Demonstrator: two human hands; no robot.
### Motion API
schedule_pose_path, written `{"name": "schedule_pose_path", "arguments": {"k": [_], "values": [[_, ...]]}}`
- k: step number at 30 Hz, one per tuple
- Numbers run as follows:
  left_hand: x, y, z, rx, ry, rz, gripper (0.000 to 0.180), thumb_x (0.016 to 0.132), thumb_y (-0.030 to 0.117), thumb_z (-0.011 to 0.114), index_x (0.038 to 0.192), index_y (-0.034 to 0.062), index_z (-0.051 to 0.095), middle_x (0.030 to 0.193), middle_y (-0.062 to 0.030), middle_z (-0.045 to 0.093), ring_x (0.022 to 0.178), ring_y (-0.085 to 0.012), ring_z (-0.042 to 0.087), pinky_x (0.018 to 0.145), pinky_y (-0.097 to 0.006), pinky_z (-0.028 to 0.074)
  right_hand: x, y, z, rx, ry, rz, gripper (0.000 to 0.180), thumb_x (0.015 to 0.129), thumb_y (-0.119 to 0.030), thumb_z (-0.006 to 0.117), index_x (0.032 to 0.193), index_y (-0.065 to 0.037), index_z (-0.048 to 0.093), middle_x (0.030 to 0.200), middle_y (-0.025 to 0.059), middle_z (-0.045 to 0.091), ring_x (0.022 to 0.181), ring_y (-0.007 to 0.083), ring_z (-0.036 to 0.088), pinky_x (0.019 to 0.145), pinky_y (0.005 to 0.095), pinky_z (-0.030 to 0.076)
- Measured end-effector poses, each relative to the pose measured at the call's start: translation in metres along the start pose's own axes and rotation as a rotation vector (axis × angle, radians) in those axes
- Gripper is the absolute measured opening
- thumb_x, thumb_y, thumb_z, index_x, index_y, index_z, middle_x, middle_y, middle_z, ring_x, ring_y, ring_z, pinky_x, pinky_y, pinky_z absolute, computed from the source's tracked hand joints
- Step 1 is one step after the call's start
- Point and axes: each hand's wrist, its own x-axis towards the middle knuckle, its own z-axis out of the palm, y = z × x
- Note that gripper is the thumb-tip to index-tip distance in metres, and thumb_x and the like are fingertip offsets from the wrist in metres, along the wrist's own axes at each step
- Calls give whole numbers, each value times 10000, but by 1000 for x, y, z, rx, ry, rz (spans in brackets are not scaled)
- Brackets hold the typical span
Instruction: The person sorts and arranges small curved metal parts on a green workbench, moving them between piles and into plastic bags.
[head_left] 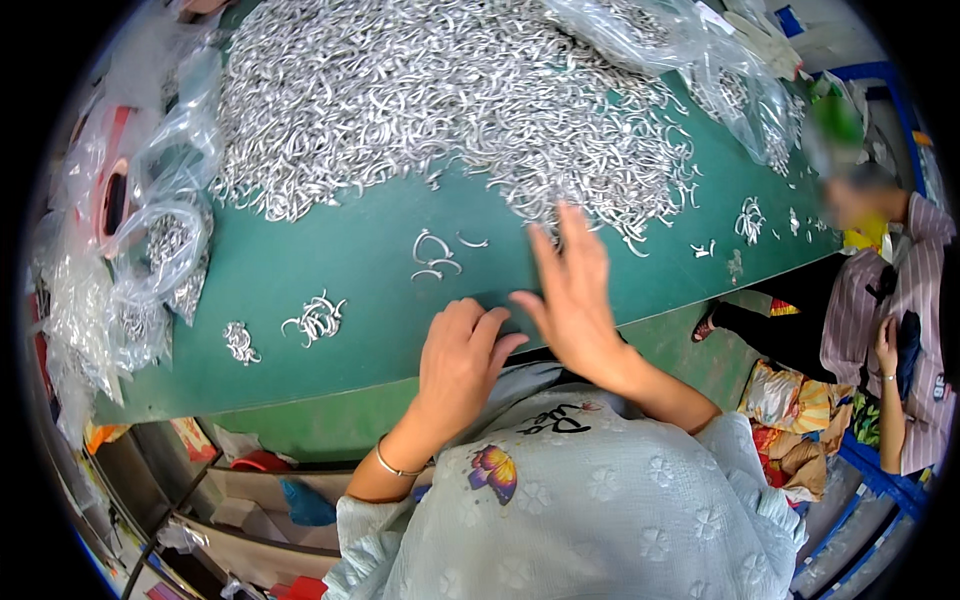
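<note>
A wide heap of small curved silver metal pieces [400, 90] covers the far part of the green table [370, 240]. My right hand [575, 300] reaches to the heap's near edge, fingers stretched out and slightly blurred, with no piece visible in it. My left hand [460, 360] is at the table's near edge, its fingers curled in with the thumb alongside; whatever may be inside them is hidden. Just beyond it lie a few loose curved pieces [436, 262]. Left of these are a small pile of curved pieces [316, 320] and a smaller cluster [240, 342].
Clear plastic bags with metal pieces lie at the left [165, 250] and far right [735, 90] of the table. Another small pile [748, 220] sits near the right edge. A person in a striped shirt [865, 300] is at the right, beside packed bags [795, 410].
</note>
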Motion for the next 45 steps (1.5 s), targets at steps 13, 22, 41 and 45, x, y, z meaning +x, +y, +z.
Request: {"name": "schedule_pose_path", "arguments": {"k": [13, 22, 41, 45], "values": [[-6, -13, -2, -8, 166, -164, 103, 837, -54, 650, 924, -1, 644, 734, -43, 531, 593, -127, 438, 536, -256, 369, 29, 0, -17, 390, 136, -180, 230, 774, -12, 684, 1000, -24, 640, 1056, 106, 607, 976, 307, 571, 841, 415, 444], [-15, 19, 24, -1596, -529, -894, 294, 1003, 216, 517, 1159, -24, 583, 877, -25, 558, 703, -70, 482, 617, -212, 394, 10, 57, -37, -164, 204, -54, 172, 765, -57, 704, 927, -64, 646, 972, 53, 568, 890, 264, 507, 753, 374, 375], [-8, 22, 26, -1915, -129, -1136, 348, 1024, 148, 428, 1240, -111, 511, 1234, -240, 585, 1106, -276, 612, 987, -371, 490, 1, 21, -44, 211, -213, -332, 157, 752, -82, 701, 881, -61, 614, 1018, 53, 551, 957, 252, 503, 802, 381, 367], [-8, 21, 25, -1690, -294, -1029, 326, 1024, 143, 430, 1210, -101, 538, 1093, -190, 643, 961, -247, 654, 888, -349, 529, 24, 27, -35, 141, -35, -250, 225, 752, -99, 717, 947, -57, 614, 1009, 50, 550, 936, 253, 494, 790, 384, 363]]}}
